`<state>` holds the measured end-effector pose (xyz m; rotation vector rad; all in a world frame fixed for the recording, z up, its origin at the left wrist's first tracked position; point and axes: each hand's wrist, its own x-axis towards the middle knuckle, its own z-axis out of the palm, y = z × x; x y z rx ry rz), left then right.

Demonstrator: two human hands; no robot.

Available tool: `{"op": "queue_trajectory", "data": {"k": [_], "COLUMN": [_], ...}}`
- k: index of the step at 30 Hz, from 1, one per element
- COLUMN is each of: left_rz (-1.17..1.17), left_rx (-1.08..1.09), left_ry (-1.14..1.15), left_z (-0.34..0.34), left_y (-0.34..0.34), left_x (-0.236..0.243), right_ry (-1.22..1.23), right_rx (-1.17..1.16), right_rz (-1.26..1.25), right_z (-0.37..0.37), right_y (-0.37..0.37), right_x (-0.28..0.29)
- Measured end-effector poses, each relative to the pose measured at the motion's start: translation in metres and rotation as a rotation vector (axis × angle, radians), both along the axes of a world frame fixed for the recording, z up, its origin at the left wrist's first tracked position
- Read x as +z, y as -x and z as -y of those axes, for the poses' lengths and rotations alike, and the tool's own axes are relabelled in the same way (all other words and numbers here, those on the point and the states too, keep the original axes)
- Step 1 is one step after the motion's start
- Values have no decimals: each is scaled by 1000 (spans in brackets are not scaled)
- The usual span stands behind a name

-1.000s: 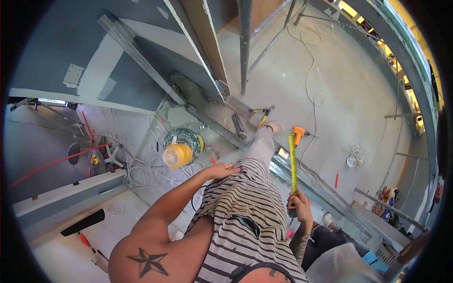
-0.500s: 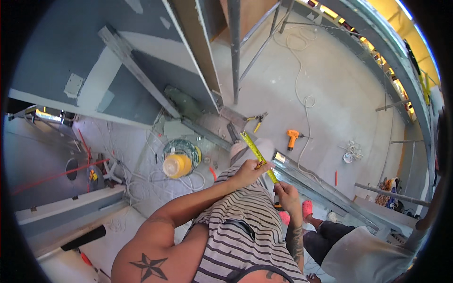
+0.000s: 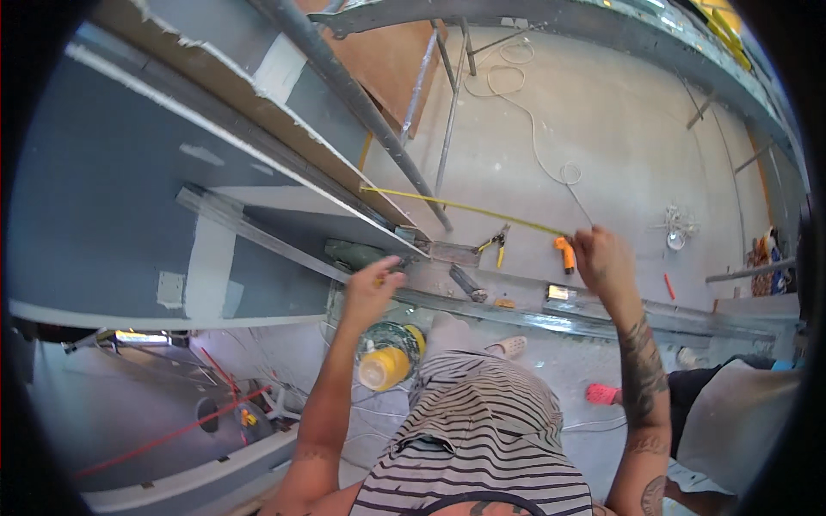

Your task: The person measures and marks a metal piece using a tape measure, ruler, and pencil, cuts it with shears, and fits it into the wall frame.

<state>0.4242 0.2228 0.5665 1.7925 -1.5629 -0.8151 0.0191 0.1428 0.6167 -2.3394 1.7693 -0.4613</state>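
Note:
My right hand [image 3: 601, 262] is closed around the tape measure, its case mostly hidden by the fingers. The yellow blade [image 3: 469, 206] runs out leftward to the brown board edge [image 3: 374, 196] of the upright partition. My left hand [image 3: 372, 285] is raised near that partition's lower end, fingers curled on a small yellow item, probably a pencil. An orange drill [image 3: 565, 256] lies on the floor left of my right hand. Yellow-handled cutters [image 3: 496, 245] lie between both hands. A green bucket [image 3: 404, 334] with a yellow container [image 3: 383, 368] on it stands below my left hand.
Scaffold tubes [image 3: 379, 129] rise ahead on the left. Metal channels [image 3: 671, 325] lie across the floor before my feet. A white cable [image 3: 538, 146] loops over the floor ahead. A co-worker [image 3: 727, 426] is at my lower right. Red rods [image 3: 172, 437] and tools lie at lower left.
I have turned toward the partition. My hands have moved apart and forward, and the tape has gone from a short length to a long span reaching the board edge.

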Motion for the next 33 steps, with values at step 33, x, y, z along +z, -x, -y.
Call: {"op": "queue_trajectory", "data": {"k": [33], "left_rz": [251], "left_rx": [307], "left_ry": [840], "left_z": [95], "left_y": [-159], "left_x": [160], "right_ry": [28], "right_rx": [2], "right_rz": [-112], "right_z": [154], "right_y": [-205], "right_x": [25]}}
